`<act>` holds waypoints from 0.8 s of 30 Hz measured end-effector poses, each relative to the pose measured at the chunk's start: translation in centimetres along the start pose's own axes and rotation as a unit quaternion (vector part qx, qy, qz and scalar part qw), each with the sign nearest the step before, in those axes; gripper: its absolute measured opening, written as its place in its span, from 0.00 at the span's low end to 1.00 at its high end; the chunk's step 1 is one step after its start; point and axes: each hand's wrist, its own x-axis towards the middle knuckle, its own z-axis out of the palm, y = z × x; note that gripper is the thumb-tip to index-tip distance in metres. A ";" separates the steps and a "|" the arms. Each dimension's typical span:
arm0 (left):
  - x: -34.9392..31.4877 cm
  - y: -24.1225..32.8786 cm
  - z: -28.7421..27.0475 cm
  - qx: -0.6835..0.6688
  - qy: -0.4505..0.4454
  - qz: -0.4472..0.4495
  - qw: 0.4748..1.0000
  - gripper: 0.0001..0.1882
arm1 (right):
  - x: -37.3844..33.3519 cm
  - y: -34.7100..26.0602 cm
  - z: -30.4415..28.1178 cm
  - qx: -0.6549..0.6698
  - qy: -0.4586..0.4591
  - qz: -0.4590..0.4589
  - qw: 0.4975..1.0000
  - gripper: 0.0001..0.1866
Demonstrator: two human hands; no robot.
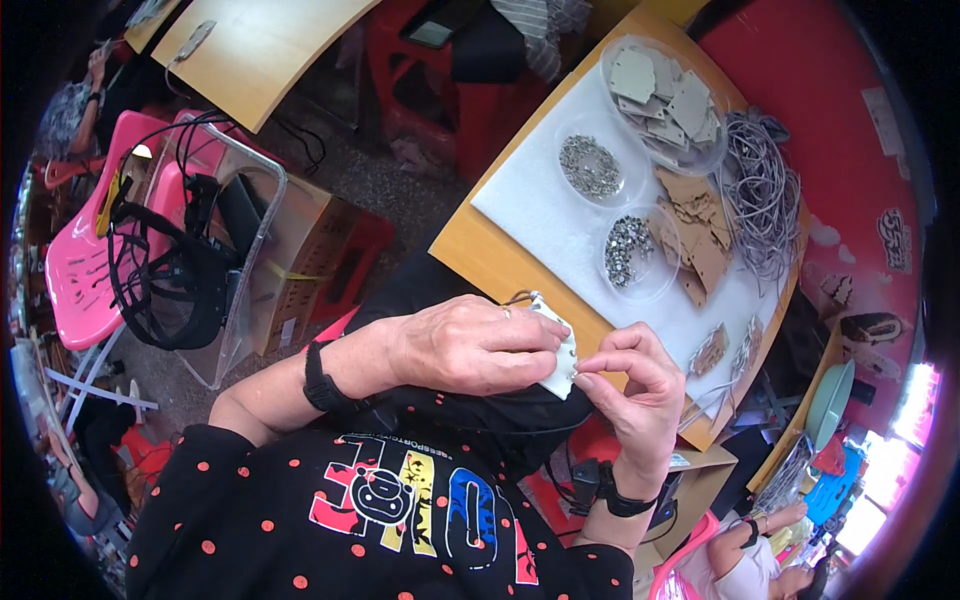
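Observation:
My left hand is closed around a small flat white plate with a scalloped-looking edge and small dark or shiny spots along it. A short dark cord loop sticks out at the plate's top. At the plate's right edge, my right hand pinches with thumb and forefinger; whatever is between those fingertips is too small to make out. Both hands are held above my lap, just off the near edge of the table.
On a white foam sheet stand a large clear dish of pale plates and two clear dishes of small metallic bits. Brown plates, a heap of grey cords and corded pieces lie nearby. A pink chair stands left.

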 end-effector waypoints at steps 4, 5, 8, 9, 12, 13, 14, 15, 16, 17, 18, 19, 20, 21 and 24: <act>0.1 0.0 0.0 0.004 -0.004 0.000 1.000 0.07 | 0.0 0.2 0.0 -0.028 0.001 -0.026 0.999 0.10; 0.1 0.0 0.0 0.004 -0.004 0.000 1.000 0.07 | 0.0 0.0 -0.1 -0.052 -0.008 -0.027 0.998 0.10; 0.2 0.0 0.1 0.001 0.000 0.010 1.000 0.07 | 0.1 -0.2 -0.2 -0.114 -0.022 -0.051 0.992 0.09; 0.1 0.0 0.1 0.001 -0.009 0.006 1.000 0.08 | 0.1 -0.3 -0.3 -0.152 -0.028 -0.076 0.985 0.09; -0.1 -0.1 0.6 -0.004 0.004 -0.017 1.000 0.09 | 0.5 -0.6 -0.4 -0.206 -0.035 -0.126 0.970 0.09; -0.2 -0.1 0.9 -0.008 0.025 -0.035 0.999 0.10 | 0.5 -0.6 -0.4 -0.206 -0.035 -0.126 0.970 0.09; -0.1 0.0 1.1 -0.008 0.026 -0.035 0.999 0.10 | 0.6 -0.6 -0.3 -0.210 -0.028 -0.138 0.967 0.08; -0.1 0.1 1.2 -0.043 0.044 -0.064 0.996 0.10 | 0.7 -0.6 -0.3 -0.215 -0.021 -0.151 0.965 0.08; -0.1 0.3 1.3 -0.078 0.061 -0.093 0.991 0.10 | 0.7 -0.5 -0.2 -0.214 -0.022 -0.152 0.965 0.08; -0.1 0.5 1.4 -0.077 0.062 -0.094 0.991 0.10 | 0.7 -0.4 -0.2 -0.189 -0.019 -0.130 0.973 0.08; -0.1 0.7 1.4 -0.096 0.066 -0.136 0.984 0.10 | 0.7 -0.3 -0.2 -0.165 -0.016 -0.108 0.980 0.07; -0.1 0.8 1.5 -0.116 0.069 -0.178 0.975 0.10 | 0.7 0.1 -0.1 -0.165 -0.016 -0.108 0.980 0.07; 0.3 1.0 1.5 -0.137 0.080 -0.202 0.966 0.09 | 0.6 0.5 0.0 -0.103 -0.012 -0.076 0.992 0.07; 0.5 1.1 1.4 -0.137 0.081 -0.202 0.966 0.09 | 0.6 0.8 0.0 -0.040 -0.008 -0.043 0.998 0.06; 1.0 1.4 1.3 -0.176 0.086 -0.296 0.935 0.09 | 0.6 1.1 0.3 0.053 -0.002 0.023 0.998 0.07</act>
